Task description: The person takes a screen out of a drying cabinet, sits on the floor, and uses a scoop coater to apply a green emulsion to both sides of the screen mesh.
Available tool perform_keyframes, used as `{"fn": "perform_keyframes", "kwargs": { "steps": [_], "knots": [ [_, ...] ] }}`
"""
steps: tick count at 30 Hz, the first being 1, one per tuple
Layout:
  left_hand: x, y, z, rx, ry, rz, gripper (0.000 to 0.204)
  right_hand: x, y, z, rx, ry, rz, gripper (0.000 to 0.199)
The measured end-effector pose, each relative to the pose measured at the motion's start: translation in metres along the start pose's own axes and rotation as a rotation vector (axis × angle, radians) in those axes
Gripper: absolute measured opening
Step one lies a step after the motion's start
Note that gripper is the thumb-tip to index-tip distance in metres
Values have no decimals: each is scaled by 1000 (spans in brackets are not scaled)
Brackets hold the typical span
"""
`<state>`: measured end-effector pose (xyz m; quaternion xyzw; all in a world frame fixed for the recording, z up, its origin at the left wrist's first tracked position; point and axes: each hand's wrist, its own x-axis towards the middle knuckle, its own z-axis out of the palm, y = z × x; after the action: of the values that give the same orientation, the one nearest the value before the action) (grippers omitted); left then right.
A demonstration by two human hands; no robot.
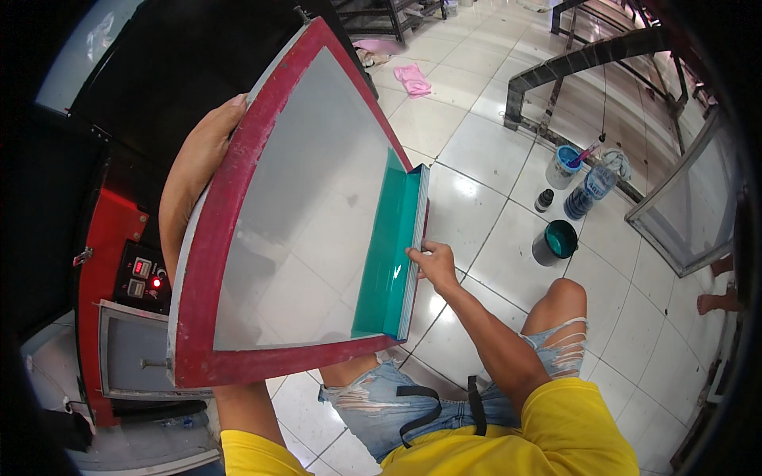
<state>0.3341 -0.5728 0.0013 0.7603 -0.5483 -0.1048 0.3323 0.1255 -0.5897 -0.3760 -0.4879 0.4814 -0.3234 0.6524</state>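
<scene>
A screen-printing frame (206,317) with dark red borders leans upright before me, its pale mesh (294,182) stretched inside. My left hand (208,147) is closed over the frame's far left edge, its forearm passing behind the frame. Pinched in my right hand (435,266) is a long metal scoop coater (412,262), pressed lengthwise against the mesh near the frame's right side. Green emulsion (382,254) coats a strip of mesh beside the coater; the rest of the mesh is bare. Some right-hand fingers are hidden behind the coater.
On the tiled floor to the right stand a dark pot of green liquid (556,243), a small black bottle (544,200), a plastic bottle (590,192) and a blue-rimmed tub (562,166). Another frame (690,190) leans farther right. A red machine with a control panel (144,278) is at left.
</scene>
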Motion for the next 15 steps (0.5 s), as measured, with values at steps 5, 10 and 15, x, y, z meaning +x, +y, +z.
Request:
{"fn": "perform_keyframes", "kwargs": {
  "steps": [5, 10, 15],
  "knots": [
    [-2, 4, 10, -40, 34, -6, 55, -7, -19, -3, 44, 14, -18, 42],
    [-4, 8, 10, 10, 48, 45, 53, -11, -34, -1, 59, -3, -50, 38],
    [18, -15, 18, -124, -131, 49, 52, -13, -45, -9, 45, -6, -49, 34]
  ]
}}
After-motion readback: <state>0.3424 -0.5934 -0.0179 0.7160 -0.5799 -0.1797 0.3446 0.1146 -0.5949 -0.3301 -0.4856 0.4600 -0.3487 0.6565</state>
